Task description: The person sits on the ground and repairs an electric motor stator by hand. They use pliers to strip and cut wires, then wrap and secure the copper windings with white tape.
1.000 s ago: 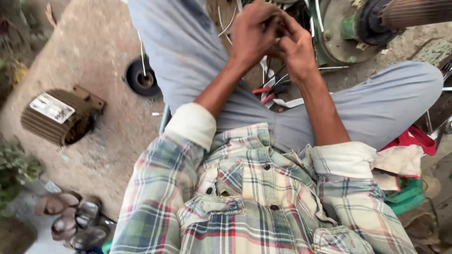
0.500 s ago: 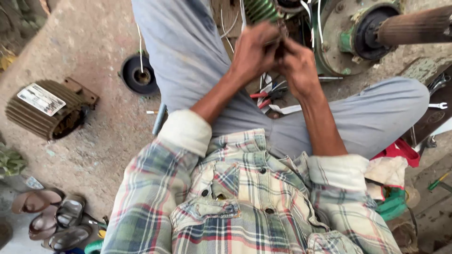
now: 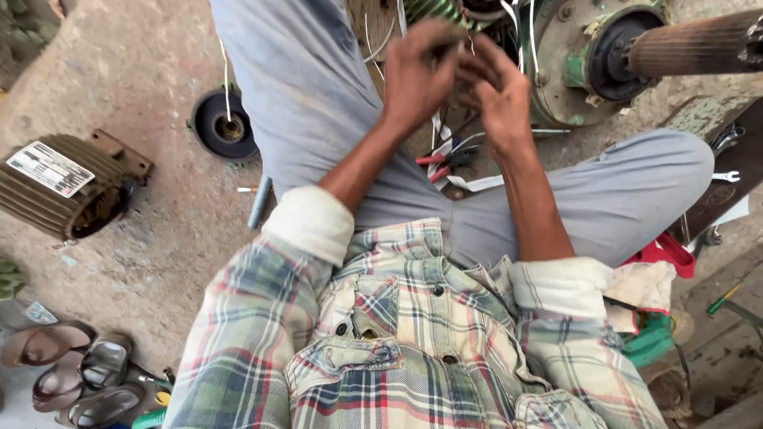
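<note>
Fingertips first: my left hand (image 3: pixel 419 75) and right hand (image 3: pixel 497 87) meet up top-centre, fingers curled inward & bunched together, tips touching or nearly so. Both are blurred. I think they pinch thin white wires (image 3: pixel 520 32) between them, but can't tell exactly what's gripped or how tight; neither hand is spread flat.

The wires run up from the hands into the motor housing (image 3: pixel 556 71), a round grey-green metal body w/ a dark bearing ring. A ribbed brown shaft (image 3: pixel 687 48) sticks out of it to the right. Green winding coil (image 3: pixel 433 9) shows just above my left hand at the frame's top edge.

Below the hands, between my knees: red-handled pliers (image 3: pixel 433 163) on the ground, w/ white sleeve strips just beside them. Grey trousers either side, plaid shirt w/ cuffs rolled to the elbow.

Further out, left side: black round spool (image 3: pixel 225 125) on the concrete, a thin white wire trailing up from it. Well apart, far left, a ribbed brown motor casing (image 3: pixel 67 187) lying on its side w/ a white plate on top. Sandals (image 3: pixel 71 373) bottom-left corner.

Right side: spanners (image 3: pixel 723 159) near my right knee, red cloth (image 3: pixel 664 254) by my hip, green-handled screwdriver (image 3: pixel 725 300) on the ground near the right edge.
</note>
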`<act>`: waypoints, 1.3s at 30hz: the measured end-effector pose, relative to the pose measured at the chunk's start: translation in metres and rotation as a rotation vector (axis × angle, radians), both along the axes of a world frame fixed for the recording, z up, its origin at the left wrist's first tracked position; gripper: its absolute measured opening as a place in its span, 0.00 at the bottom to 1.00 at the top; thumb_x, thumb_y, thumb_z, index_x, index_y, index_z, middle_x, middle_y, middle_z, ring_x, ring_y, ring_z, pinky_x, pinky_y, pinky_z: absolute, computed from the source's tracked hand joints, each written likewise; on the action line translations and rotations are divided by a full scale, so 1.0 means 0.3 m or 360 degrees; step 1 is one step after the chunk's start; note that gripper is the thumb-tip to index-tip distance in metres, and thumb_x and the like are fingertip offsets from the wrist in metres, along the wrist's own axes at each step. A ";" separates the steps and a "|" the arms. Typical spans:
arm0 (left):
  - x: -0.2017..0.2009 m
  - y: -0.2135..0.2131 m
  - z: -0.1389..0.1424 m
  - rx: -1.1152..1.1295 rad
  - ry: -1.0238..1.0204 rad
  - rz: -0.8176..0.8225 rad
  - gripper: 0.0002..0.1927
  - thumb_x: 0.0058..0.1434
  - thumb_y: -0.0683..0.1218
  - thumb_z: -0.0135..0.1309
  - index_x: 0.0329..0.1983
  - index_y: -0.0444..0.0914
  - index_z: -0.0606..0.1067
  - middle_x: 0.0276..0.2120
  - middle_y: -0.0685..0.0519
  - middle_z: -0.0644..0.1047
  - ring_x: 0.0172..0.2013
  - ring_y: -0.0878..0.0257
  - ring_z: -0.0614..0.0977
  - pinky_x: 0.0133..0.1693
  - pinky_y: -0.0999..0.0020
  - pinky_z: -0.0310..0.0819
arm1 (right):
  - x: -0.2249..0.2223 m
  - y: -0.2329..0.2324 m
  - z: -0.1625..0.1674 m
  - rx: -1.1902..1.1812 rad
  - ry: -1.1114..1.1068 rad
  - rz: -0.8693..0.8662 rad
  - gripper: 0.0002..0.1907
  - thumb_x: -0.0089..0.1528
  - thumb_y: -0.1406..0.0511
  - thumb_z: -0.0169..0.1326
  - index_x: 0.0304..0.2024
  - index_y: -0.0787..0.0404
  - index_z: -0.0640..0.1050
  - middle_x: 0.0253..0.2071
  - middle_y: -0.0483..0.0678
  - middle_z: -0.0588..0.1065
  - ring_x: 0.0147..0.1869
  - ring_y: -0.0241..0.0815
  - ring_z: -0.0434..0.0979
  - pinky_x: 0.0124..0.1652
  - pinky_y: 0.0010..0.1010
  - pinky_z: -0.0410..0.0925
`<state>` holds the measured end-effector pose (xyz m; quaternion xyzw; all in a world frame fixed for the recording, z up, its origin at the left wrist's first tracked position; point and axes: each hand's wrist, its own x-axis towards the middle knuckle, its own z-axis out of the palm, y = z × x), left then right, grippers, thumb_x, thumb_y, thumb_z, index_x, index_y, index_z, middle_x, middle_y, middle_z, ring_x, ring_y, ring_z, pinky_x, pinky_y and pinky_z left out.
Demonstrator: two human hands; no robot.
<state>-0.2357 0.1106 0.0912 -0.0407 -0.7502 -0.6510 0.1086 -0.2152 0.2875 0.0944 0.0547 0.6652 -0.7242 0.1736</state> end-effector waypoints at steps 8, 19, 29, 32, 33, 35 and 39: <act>-0.008 -0.001 -0.004 -0.0143 -0.0028 -0.0164 0.08 0.57 0.39 0.58 0.41 0.37 0.79 0.37 0.47 0.82 0.40 0.52 0.86 0.43 0.61 0.80 | -0.008 -0.017 0.028 0.0168 0.0025 0.0018 0.26 0.65 0.76 0.42 0.67 0.71 0.70 0.57 0.52 0.77 0.58 0.43 0.82 0.55 0.34 0.80; 0.027 -0.002 -0.058 -0.0057 -0.0133 -0.0148 0.09 0.61 0.39 0.56 0.44 0.39 0.79 0.39 0.48 0.83 0.40 0.54 0.88 0.44 0.64 0.82 | 0.005 -0.018 0.038 0.0008 -0.0131 -0.0042 0.27 0.64 0.74 0.43 0.67 0.71 0.69 0.60 0.56 0.76 0.61 0.46 0.80 0.55 0.35 0.78; 0.021 0.008 -0.040 -0.0023 -0.0029 -0.0106 0.09 0.60 0.41 0.60 0.43 0.37 0.80 0.42 0.47 0.82 0.44 0.51 0.86 0.48 0.60 0.80 | -0.002 0.012 -0.102 0.0319 -0.0014 -0.0095 0.22 0.65 0.69 0.48 0.61 0.66 0.79 0.46 0.58 0.80 0.47 0.45 0.74 0.45 0.35 0.70; 0.003 0.032 -0.023 -0.0012 -0.0213 0.0057 0.08 0.60 0.40 0.58 0.42 0.37 0.82 0.38 0.49 0.84 0.38 0.57 0.88 0.43 0.63 0.82 | -0.026 -0.025 -0.125 0.0289 0.0411 -0.0212 0.28 0.56 0.77 0.45 0.61 0.70 0.71 0.52 0.48 0.78 0.58 0.39 0.79 0.56 0.30 0.72; -0.001 0.039 -0.019 -0.0115 -0.0057 -0.0030 0.07 0.60 0.39 0.60 0.42 0.36 0.82 0.38 0.47 0.84 0.39 0.55 0.86 0.43 0.62 0.81 | -0.028 -0.027 -0.132 0.0220 0.0421 -0.0248 0.29 0.56 0.78 0.45 0.62 0.70 0.70 0.55 0.48 0.77 0.60 0.39 0.77 0.58 0.30 0.70; 0.005 0.045 -0.019 -0.0320 0.0192 -0.0023 0.08 0.60 0.39 0.63 0.42 0.34 0.81 0.39 0.44 0.82 0.40 0.51 0.84 0.44 0.61 0.78 | -0.015 -0.027 -0.149 0.0067 0.0401 -0.0127 0.30 0.57 0.80 0.45 0.64 0.69 0.69 0.59 0.48 0.75 0.63 0.38 0.75 0.63 0.30 0.67; 0.013 0.039 -0.006 0.0079 -0.0182 -0.0027 0.09 0.57 0.39 0.61 0.41 0.34 0.81 0.34 0.46 0.84 0.34 0.56 0.87 0.39 0.65 0.80 | -0.013 -0.005 -0.151 0.0330 0.0188 -0.0153 0.26 0.59 0.79 0.44 0.60 0.71 0.75 0.51 0.54 0.80 0.55 0.42 0.80 0.55 0.32 0.73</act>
